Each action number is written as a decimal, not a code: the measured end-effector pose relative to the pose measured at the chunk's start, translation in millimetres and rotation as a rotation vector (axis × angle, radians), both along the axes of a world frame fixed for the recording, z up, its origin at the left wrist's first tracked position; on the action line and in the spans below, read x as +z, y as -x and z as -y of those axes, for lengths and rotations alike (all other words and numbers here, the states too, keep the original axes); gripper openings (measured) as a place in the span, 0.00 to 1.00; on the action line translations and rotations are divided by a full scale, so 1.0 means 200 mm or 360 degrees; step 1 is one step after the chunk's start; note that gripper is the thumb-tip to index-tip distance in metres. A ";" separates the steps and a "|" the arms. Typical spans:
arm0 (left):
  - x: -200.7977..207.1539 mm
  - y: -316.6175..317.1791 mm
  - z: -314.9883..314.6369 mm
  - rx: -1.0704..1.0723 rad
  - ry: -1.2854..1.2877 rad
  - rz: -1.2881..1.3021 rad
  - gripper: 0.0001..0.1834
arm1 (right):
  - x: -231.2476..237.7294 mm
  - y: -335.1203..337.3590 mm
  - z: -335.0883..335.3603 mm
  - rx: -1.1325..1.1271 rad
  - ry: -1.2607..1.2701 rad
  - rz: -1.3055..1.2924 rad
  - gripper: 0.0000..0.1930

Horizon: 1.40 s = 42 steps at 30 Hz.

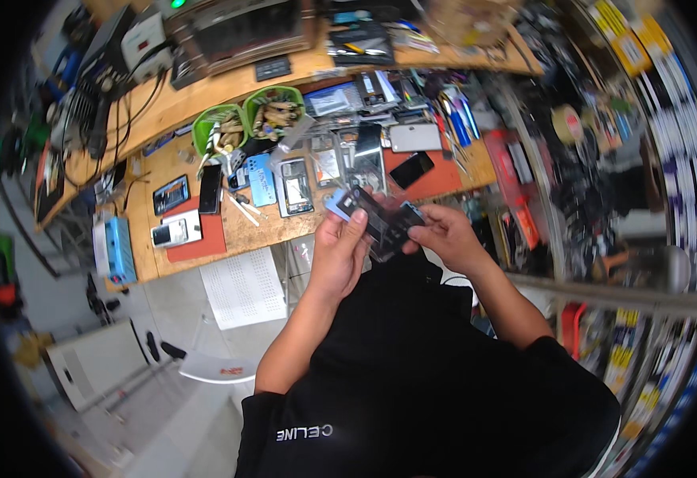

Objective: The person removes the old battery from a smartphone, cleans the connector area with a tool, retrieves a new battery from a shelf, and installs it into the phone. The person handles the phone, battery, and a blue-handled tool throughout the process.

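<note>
Both hands meet just in front of the bench edge, around a dark, flat, phone-shaped piece with a clear, shiny film or sleeve about it. My left hand pinches its left side, thumb on top, where a light blue strip sticks out. My right hand grips the right end between thumb and fingers. Whether this is one phone part or several stacked together cannot be made out. Behind the hands, a black phone lies on a red mat, and an opened phone rests on the wood.
Two green baskets of small tools stand mid-bench. A blue phone back, a white phone and screwdrivers lie around. A blue box sits at the left corner. Shelves of boxes flank the right; a printed sheet hangs below.
</note>
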<state>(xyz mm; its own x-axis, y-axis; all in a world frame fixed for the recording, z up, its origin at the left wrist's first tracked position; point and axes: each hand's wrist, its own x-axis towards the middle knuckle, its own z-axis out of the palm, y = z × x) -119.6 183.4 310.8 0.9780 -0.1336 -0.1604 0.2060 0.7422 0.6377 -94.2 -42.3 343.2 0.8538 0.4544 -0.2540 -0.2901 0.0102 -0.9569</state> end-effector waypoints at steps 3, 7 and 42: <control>-0.11 -0.06 0.03 0.0250 0.0003 -0.0075 0.21 | -0.01 -0.24 0.08 0.0150 0.0132 -0.0107 0.13; -0.36 -0.22 0.16 0.0700 0.0214 -0.0199 0.20 | -0.18 -0.63 0.24 0.0485 0.0440 -0.0113 0.07; -1.57 -0.28 1.25 0.1051 0.0389 0.0408 0.26 | -0.86 -1.23 1.15 0.0396 0.0115 0.0977 0.07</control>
